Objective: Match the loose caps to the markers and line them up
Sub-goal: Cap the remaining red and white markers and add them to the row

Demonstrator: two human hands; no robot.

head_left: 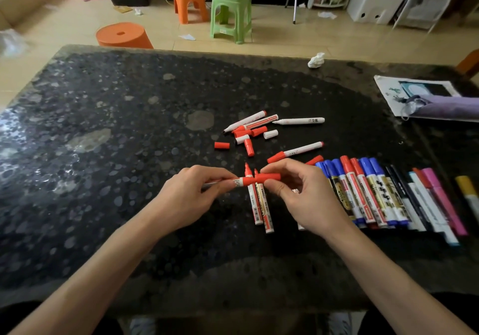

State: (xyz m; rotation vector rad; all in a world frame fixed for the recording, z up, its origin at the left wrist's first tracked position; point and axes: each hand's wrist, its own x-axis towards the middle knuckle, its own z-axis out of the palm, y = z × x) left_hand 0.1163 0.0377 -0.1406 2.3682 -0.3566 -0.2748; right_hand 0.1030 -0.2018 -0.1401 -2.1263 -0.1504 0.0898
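My left hand (189, 194) grips a red marker (239, 181) held level above the table. My right hand (305, 194) pinches a red cap (268, 178) right at that marker's tip. Under the hands lie two uncapped red markers (259, 205), tips pointing away from me. A row of capped markers (383, 194), blue, red, black, pink and yellow, lies side by side to the right. Farther back sits a loose pile of markers (255, 123) with several red caps (222, 145) and a white cap (270, 134) around it.
The dark speckled table (116, 127) has a crumpled tissue (316, 60) at its far edge and a paper with a purple pouch (445, 108) at the right. Orange and green stools (230, 13) stand on the floor beyond.
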